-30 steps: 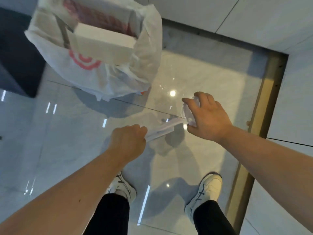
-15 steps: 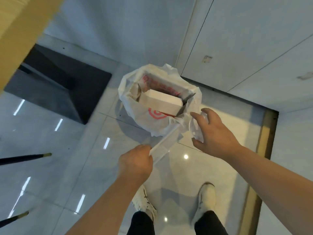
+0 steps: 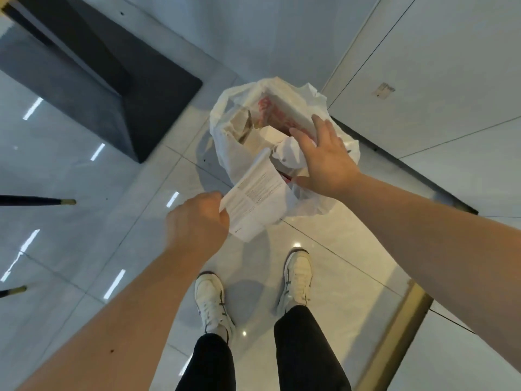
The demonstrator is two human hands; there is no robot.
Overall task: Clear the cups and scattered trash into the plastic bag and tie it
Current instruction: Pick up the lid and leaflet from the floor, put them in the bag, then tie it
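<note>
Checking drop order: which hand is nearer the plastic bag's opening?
Right. The right hand is spread open directly over the plastic bag mouth. The left hand is short of it, pinching a printed paper that reaches toward the bag.

Nothing reads clearly: fine print on the paper sheet (image 3: 255, 193) and red marks in the plastic bag (image 3: 225, 114) look blurred.

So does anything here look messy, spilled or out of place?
Nothing is spilled. The white plastic bag sits on the floor, open and untied, stuffed with cardboard boxes poking above its rim. The left hand holds a printed paper at the bag's edge; the right hand is spread open over it.
</note>
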